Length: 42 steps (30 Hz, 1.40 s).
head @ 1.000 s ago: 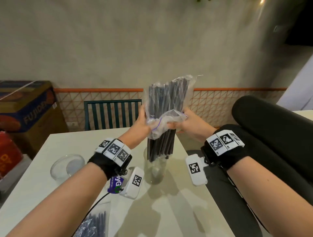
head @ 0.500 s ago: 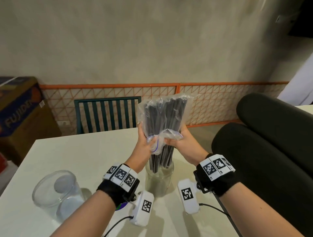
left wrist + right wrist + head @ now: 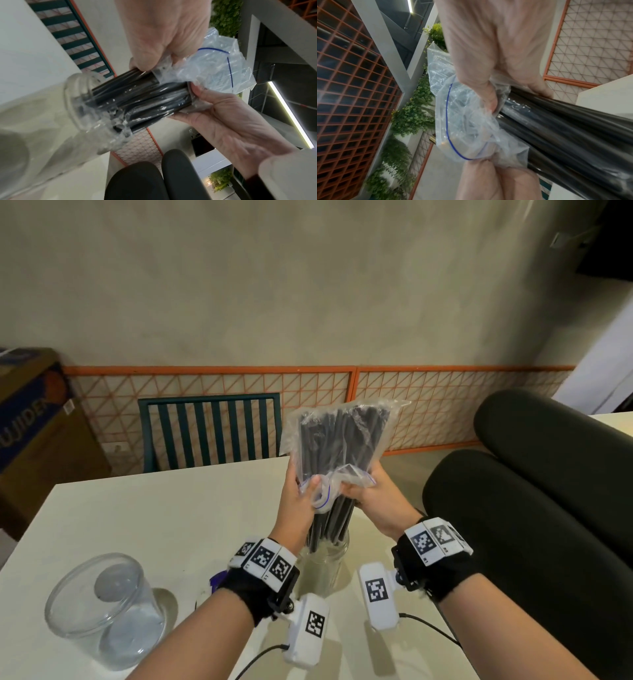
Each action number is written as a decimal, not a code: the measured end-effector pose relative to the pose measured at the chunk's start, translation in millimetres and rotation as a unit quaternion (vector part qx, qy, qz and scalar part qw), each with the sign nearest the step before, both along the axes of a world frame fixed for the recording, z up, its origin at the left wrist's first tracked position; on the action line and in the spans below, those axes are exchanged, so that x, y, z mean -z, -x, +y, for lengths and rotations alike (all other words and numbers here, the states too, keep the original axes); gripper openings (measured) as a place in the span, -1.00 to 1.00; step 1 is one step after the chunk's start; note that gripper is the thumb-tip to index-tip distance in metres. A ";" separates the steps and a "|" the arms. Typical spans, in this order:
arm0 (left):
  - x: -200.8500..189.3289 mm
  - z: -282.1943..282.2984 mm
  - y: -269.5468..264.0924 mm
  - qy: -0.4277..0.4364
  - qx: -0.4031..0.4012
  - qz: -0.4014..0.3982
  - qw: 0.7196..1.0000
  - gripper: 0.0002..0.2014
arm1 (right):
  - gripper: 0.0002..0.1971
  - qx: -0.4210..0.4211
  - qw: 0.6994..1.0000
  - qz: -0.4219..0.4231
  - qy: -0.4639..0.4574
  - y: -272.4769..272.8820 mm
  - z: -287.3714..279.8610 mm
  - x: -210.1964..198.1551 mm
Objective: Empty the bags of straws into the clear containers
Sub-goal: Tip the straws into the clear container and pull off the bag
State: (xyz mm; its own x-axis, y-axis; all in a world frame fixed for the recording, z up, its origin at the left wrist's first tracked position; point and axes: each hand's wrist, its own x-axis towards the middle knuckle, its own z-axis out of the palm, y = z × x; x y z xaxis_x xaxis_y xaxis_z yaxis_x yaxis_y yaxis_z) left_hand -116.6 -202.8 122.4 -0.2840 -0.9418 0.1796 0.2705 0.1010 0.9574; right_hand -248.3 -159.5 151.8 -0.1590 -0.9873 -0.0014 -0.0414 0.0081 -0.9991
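Observation:
A clear zip bag (image 3: 342, 436) of black straws (image 3: 330, 522) is held upright, mouth down, over a clear jar (image 3: 323, 558) on the white table (image 3: 154, 508). The straws' lower ends stick out of the bag and reach into the jar (image 3: 77, 102). My left hand (image 3: 301, 486) grips the bag's left side, thumb on the bunched blue-lined mouth. My right hand (image 3: 359, 489) pinches the plastic on the right. In the wrist views both hands (image 3: 154, 59) (image 3: 494, 102) hold crumpled plastic (image 3: 462, 121) against the bare straws (image 3: 137, 97).
A second, wider clear container (image 3: 102, 604) stands at the table's near left. A green slatted chair (image 3: 209, 433) is behind the table, black cushions (image 3: 531, 508) lie to the right, and a cardboard box (image 3: 30, 422) sits at far left. Cables (image 3: 260, 659) trail near the front edge.
Both hands have lowered the bag, so the straws' ends, a second ago just above the jar's mouth, now stand inside it. The head view has tilted down.

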 end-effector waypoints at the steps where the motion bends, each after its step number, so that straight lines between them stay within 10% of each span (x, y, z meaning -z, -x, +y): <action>1: 6.2 -0.3 0.8 -0.005 -0.005 0.002 1.000 -0.39 | -0.20 0.000 1.000 0.002 0.002 -0.1 0.8 5.1; 8: 34.3 -4.7 -8.8 -0.007 0.034 -0.059 0.998 -0.40 | -0.11 -0.002 1.000 -0.007 -0.013 -2.8 8.4 33.5; 13: 8.7 -18.6 -40.8 -0.085 0.229 -0.147 0.959 0.13 | -0.07 -0.066 0.985 0.152 -0.042 7.8 13.1 8.6; 16: -9.4 -24.4 -54.6 -0.132 0.214 -0.140 0.958 0.30 | 0.13 -0.148 0.946 0.263 -0.119 16.5 17.0 -14.6; 20: -22.9 -16.8 -55.5 -0.092 0.138 -0.135 0.977 0.00 | 0.20 -0.214 0.939 0.217 -0.160 17.8 22.4 -35.3; 24: -32.6 -7.3 -52.1 -0.037 0.089 -0.121 0.988 -0.15 | -0.20 -0.139 0.978 0.131 -0.080 10.4 24.7 -36.1; 29: -35.2 -6.2 -54.9 -0.083 0.020 -0.103 0.991 -0.15 | 0.02 -0.057 0.980 0.172 -0.079 13.5 33.5 -21.0; 36: -78.8 6.3 -55.1 -0.033 0.118 -0.084 0.989 -0.49 | -0.49 0.093 0.971 0.182 0.127 9.8 46.5 -58.2; 42: -124.2 22.5 -51.7 -0.018 0.005 -0.095 0.995 -0.86 | -0.79 0.128 0.939 0.246 0.201 14.5 72.6 -84.4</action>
State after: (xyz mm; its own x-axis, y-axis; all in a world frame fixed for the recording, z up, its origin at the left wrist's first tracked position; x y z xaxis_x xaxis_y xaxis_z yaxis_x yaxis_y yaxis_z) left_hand -64.9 -180.3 246.6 -0.3192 -0.9436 0.0878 0.0849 0.0638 0.9943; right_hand -262.9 -86.9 236.3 -0.2739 -0.8217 0.4998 -0.5476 -0.2940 -0.7834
